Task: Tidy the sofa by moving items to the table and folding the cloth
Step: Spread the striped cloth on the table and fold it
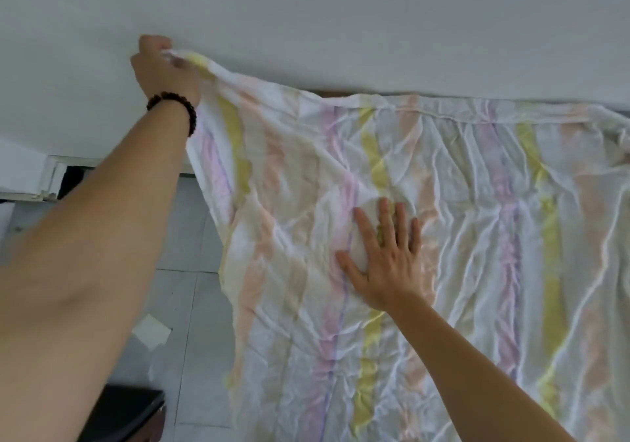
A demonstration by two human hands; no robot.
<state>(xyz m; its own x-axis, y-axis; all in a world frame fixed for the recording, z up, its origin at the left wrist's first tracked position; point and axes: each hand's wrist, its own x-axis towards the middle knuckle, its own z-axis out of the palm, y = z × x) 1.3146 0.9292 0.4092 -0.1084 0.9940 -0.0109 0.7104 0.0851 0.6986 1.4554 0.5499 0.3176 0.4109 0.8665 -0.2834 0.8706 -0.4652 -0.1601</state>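
Head view, looking down along both bare arms.

- Cloth (460, 237): thin, white, much creased, with lengthwise stripes in yellow, peach and lilac. It fills the right and middle of the picture. Its far edge runs along the foot of the white wall (341, 15). What lies under it is covered, so I cannot tell what it rests on. A thin brown strip (332, 93) shows just above the far edge, too small to identify.
- Left hand (160, 63): raised high at the upper left, against the wall. The fingers are curled and pinch the cloth's near-left corner. From that corner the fabric is pulled up into a taut slanting sheet, and its left edge hangs free above the floor.
- Bracelet (177, 104): dark round beads, worn on the left wrist.
- Right hand (385, 264): lies flat on the cloth near the middle, palm down. The fingers are straight and slightly spread, the thumb out to the left. It presses on the fabric and grips nothing.
- Floor (191, 230): pale grey tiles, seen left of the hanging edge.
- Scrap of white paper (151, 331): lies on the tiles, apart from the cloth.
- Dark object (126, 411): black, at the bottom left corner, partly behind the left forearm. Cannot tell what it is.
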